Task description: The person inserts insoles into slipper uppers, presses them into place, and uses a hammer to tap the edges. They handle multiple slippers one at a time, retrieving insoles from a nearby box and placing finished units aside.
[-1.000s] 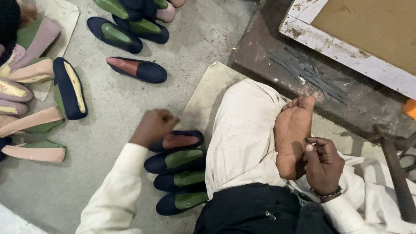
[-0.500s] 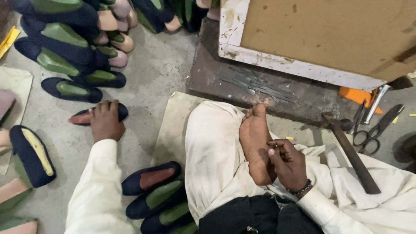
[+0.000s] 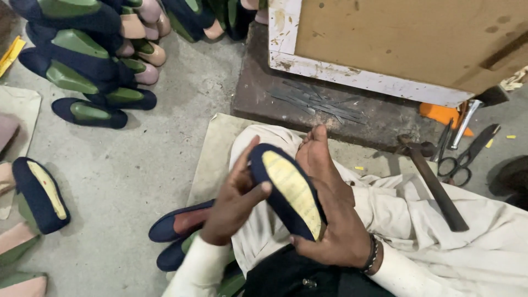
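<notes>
So the person sitting on the floor has one navy shoe [image 3: 286,190] up in both hands, sole side facing up, and you can see the yellowish bottom panel with the navy fabric edge wrapped around it. The left hand [image 3: 236,201] is clamped on the toe end, thumb hooked over the rim, and the right hand [image 3: 335,236] is closed around the heel end from below, right above the lap and next to the bare foot [image 3: 316,157].

Progress-wise I'd guess this one is only just being started on; the sole looks bare, nothing stuck over it yet. Just below the left hand a few more navy shoes [image 3: 176,225] lie waiting, and way off past the left hand there's a big pile [image 3: 82,60] with green and pink forms inside. Whether those are finished or queued, can't tell.

The hammer [image 3: 434,187] and scissors [image 3: 465,157] lie off beyond the right hand, untouched.
</notes>
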